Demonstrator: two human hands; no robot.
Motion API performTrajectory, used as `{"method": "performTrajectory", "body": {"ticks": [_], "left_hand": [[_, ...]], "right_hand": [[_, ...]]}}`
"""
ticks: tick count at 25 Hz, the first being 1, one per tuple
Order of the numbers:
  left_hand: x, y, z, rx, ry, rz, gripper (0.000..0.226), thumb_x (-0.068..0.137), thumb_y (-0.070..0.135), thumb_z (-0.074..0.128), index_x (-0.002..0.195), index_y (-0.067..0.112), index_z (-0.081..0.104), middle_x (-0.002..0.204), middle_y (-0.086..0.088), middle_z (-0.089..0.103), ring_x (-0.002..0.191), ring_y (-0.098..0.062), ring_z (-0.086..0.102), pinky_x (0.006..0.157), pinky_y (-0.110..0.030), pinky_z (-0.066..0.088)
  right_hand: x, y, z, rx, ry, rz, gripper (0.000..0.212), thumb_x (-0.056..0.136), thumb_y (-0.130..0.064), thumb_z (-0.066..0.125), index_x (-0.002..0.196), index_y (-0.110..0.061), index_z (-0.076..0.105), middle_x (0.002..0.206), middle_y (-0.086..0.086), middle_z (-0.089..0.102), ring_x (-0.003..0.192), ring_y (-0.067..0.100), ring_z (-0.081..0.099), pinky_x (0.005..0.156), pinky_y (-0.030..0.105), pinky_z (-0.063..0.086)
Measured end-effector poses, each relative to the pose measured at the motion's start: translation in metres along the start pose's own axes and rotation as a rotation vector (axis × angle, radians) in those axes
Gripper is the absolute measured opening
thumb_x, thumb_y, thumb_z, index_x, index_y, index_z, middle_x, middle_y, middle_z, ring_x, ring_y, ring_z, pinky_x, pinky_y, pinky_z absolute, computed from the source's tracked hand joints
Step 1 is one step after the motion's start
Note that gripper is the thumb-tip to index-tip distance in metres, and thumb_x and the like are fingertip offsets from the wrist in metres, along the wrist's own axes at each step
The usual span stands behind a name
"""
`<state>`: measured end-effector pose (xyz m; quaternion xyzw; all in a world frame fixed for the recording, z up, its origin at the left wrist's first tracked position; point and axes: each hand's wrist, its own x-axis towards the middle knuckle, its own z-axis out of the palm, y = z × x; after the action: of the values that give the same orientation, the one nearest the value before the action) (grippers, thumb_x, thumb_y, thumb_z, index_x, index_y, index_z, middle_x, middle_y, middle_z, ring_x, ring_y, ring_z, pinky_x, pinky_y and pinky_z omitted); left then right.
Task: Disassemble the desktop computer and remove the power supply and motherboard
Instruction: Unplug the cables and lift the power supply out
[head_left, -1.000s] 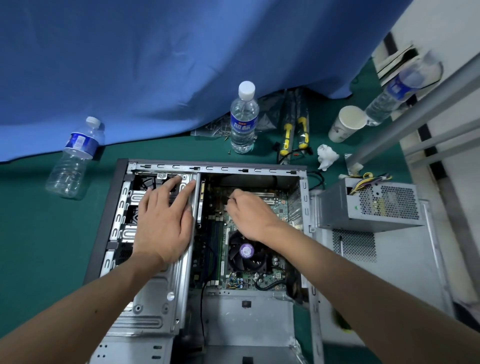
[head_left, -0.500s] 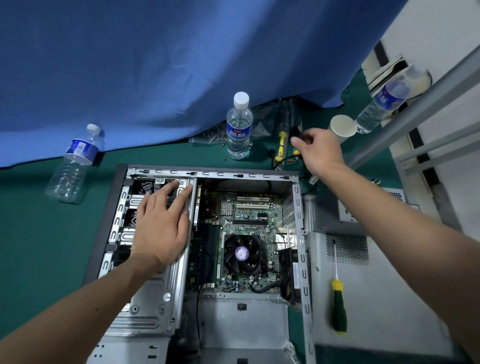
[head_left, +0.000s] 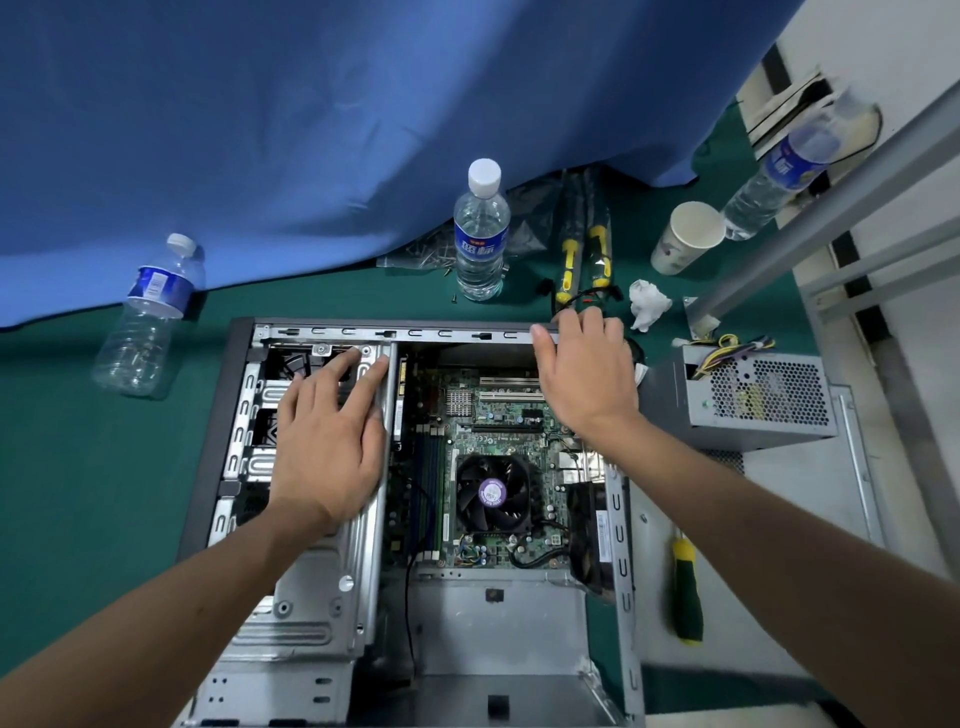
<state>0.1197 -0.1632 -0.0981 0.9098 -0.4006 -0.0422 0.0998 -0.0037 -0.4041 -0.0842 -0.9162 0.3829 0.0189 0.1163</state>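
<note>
1. A green-and-yellow-handled screwdriver (head_left: 687, 592) is lying on the detached grey steel side panel (head_left: 779, 545), right of the open grey metal computer case (head_left: 621, 545).
2. The green motherboard (head_left: 483, 431) with its black fan is sitting inside the case.
3. The left hand (head_left: 327, 441) is resting flat, fingers straight, on the silver drive cage (head_left: 311, 597).
4. The right hand (head_left: 584, 369) is lying relaxed over the case's far right corner.
5. The grey boxy power supply (head_left: 753, 400) is sitting outside, on the panel.
6. Three clear plastic water bottles (head_left: 480, 234) are standing beyond.

Open case (head_left: 249, 467), motherboard (head_left: 493, 447) inside; power supply (head_left: 753, 395) alongside.
</note>
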Motion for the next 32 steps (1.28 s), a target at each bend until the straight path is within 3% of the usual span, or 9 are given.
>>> {"method": "performTrajectory", "body": {"ticks": [15,17,19,21,22,25,27,29,32], "left_hand": [[-0.002,0.005,-0.008,-0.059,-0.046,-0.006,0.054,0.097,0.035,0.029,0.149,0.025,0.041,0.149,-0.010,0.038,0.136,-0.026,0.033,0.120,-0.045,0.013],[0.001,0.008,-0.011,-0.140,-0.046,-0.055,0.053,0.096,0.032,0.034,0.148,0.023,0.043,0.149,-0.009,0.039,0.138,-0.024,0.033,0.121,-0.047,0.011],[-0.002,0.021,-0.016,-0.208,-0.023,-0.090,0.052,0.093,0.026,0.045,0.144,0.016,0.046,0.143,-0.012,0.043,0.134,-0.026,0.036,0.118,-0.048,0.020],[-0.016,0.050,-0.011,-0.207,-0.002,0.076,0.049,0.088,0.022,0.055,0.135,0.009,0.053,0.134,-0.015,0.047,0.124,-0.030,0.042,0.111,-0.049,0.033],[-0.027,0.068,-0.004,-0.183,-0.055,0.216,0.044,0.087,0.022,0.058,0.129,0.010,0.057,0.133,-0.015,0.049,0.125,-0.031,0.044,0.113,-0.053,0.032],[-0.045,0.112,0.025,-0.024,-0.352,0.506,0.033,0.091,0.027,0.060,0.122,0.017,0.061,0.137,-0.006,0.049,0.143,-0.026,0.028,0.121,-0.054,0.001],[-0.039,0.125,0.045,0.093,-0.442,0.619,0.035,0.093,0.026,0.058,0.126,0.016,0.060,0.140,-0.006,0.048,0.146,-0.026,0.021,0.117,-0.056,-0.007],[-0.033,0.134,0.061,0.202,-0.485,0.698,0.031,0.093,0.024,0.057,0.123,0.019,0.062,0.136,-0.006,0.050,0.142,-0.027,0.025,0.115,-0.060,-0.010],[-0.033,0.143,0.072,0.233,-0.518,0.660,0.021,0.088,0.021,0.061,0.107,0.024,0.071,0.126,-0.002,0.055,0.126,-0.026,0.035,0.113,-0.063,-0.013]], "right_hand": [[0.002,0.005,0.004,0.271,0.050,0.037,0.037,0.101,-0.044,0.040,0.116,-0.018,0.061,0.118,0.004,0.056,0.111,0.024,0.044,0.090,0.039,0.041],[0.003,0.006,0.005,0.275,0.058,0.040,0.037,0.101,-0.043,0.041,0.116,-0.017,0.062,0.118,0.004,0.057,0.111,0.025,0.045,0.090,0.039,0.041],[0.002,0.006,0.005,0.280,0.061,0.041,0.037,0.101,-0.043,0.041,0.116,-0.016,0.062,0.117,0.005,0.057,0.111,0.025,0.045,0.090,0.038,0.040],[0.003,0.006,0.004,0.289,0.054,0.041,0.038,0.100,-0.043,0.041,0.116,-0.017,0.062,0.116,0.005,0.057,0.111,0.025,0.045,0.090,0.038,0.040],[0.004,0.006,0.004,0.294,0.051,0.045,0.037,0.100,-0.043,0.041,0.115,-0.017,0.062,0.116,0.004,0.057,0.110,0.025,0.045,0.090,0.038,0.040],[0.003,0.007,0.004,0.290,0.057,0.045,0.037,0.100,-0.043,0.041,0.114,-0.017,0.062,0.116,0.005,0.057,0.109,0.025,0.045,0.089,0.038,0.040],[0.004,0.007,0.005,0.280,0.067,0.036,0.037,0.100,-0.043,0.041,0.114,-0.016,0.063,0.116,0.006,0.058,0.110,0.026,0.045,0.090,0.040,0.041],[0.005,0.007,0.006,0.272,0.071,0.030,0.038,0.100,-0.043,0.040,0.115,-0.016,0.062,0.117,0.006,0.057,0.111,0.027,0.046,0.090,0.041,0.042],[0.005,0.008,0.007,0.261,0.072,0.024,0.038,0.100,-0.044,0.040,0.116,-0.016,0.062,0.118,0.006,0.057,0.112,0.027,0.046,0.090,0.041,0.042]]}}
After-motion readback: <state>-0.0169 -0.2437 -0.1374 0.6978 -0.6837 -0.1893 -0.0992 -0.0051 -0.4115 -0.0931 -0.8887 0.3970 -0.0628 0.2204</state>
